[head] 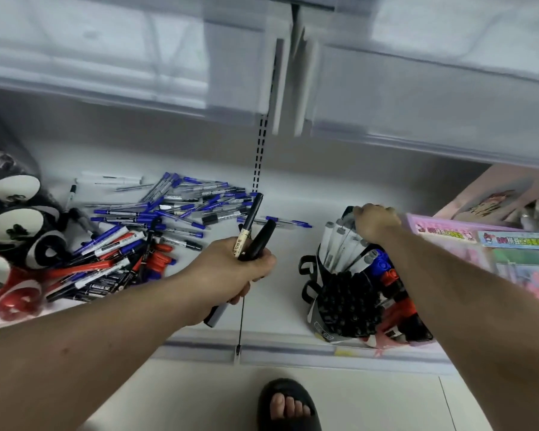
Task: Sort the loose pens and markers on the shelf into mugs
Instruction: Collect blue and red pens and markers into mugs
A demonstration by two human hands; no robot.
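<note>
A heap of loose blue, red and black pens and markers (156, 225) lies on the white shelf (280, 275) at the left. My left hand (231, 272) is closed around a few black markers (252, 225), held above the shelf's middle. My right hand (375, 220) rests on the tops of grey-capped white markers (343, 247) standing in a black mug (311, 269). In front of it, a second mug holds several black-capped markers (349, 300). Blue and red markers (392, 281) stand right beside these.
Several black-and-white and red mugs (16, 231) lie stacked at the shelf's left end. Pink packaged boxes (486, 241) fill the right end. An upper shelf (417, 98) hangs overhead. My sandalled foot (288, 405) shows on the floor below.
</note>
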